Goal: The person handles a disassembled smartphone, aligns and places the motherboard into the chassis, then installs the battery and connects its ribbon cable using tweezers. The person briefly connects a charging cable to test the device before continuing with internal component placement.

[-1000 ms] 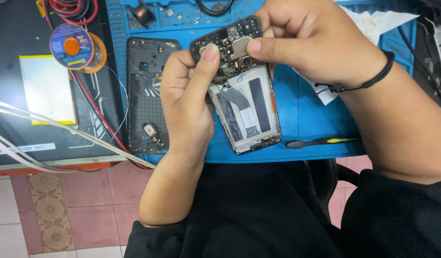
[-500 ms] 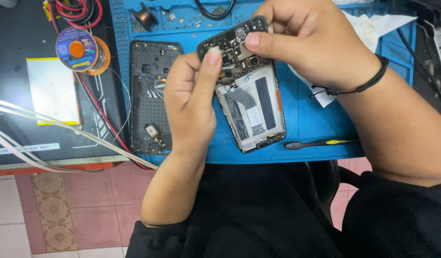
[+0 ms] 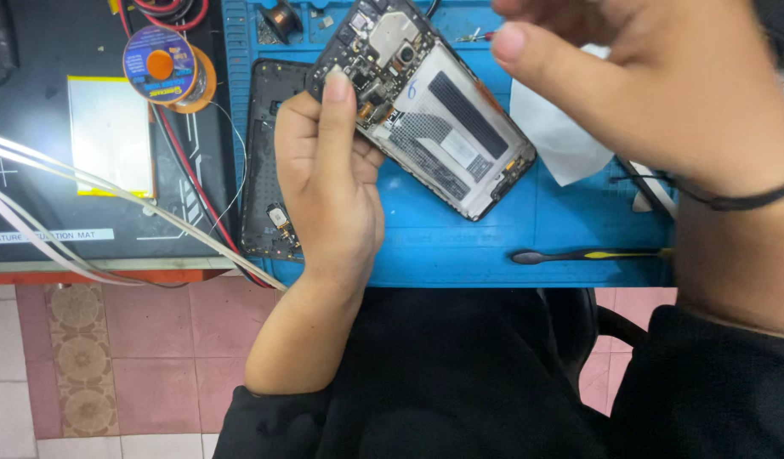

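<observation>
An opened phone [image 3: 426, 110] with its back removed is gripped in the left hand [image 3: 328, 195] — the thumb is pressed on the dark circuit board at the upper end, and the fingers are curled behind the frame. The phone is held tilted above the blue work mat [image 3: 460, 238], its lower end pointing down and to the right. Inside it, a metal shield and a camera module are seen near the top, with a pale battery bay and a black strip below.

The right hand [image 3: 656, 93] is held raised above and to the right of the phone, clear of it, with the fingers loosely bent; whether anything is pinched in it cannot be told. A black band is worn on that wrist.

Just left of the left hand, a dark back cover [image 3: 269, 161] is laid flat on the mat. A white tissue [image 3: 562, 140] lies to the right of the phone, and a black and yellow pry tool [image 3: 588, 254] lies near the mat's front edge. Further left on the table [image 3: 35, 68] — a spool of solder wire [image 3: 164, 66], red and black cables and a white rectangular pad [image 3: 110, 134] are seen
</observation>
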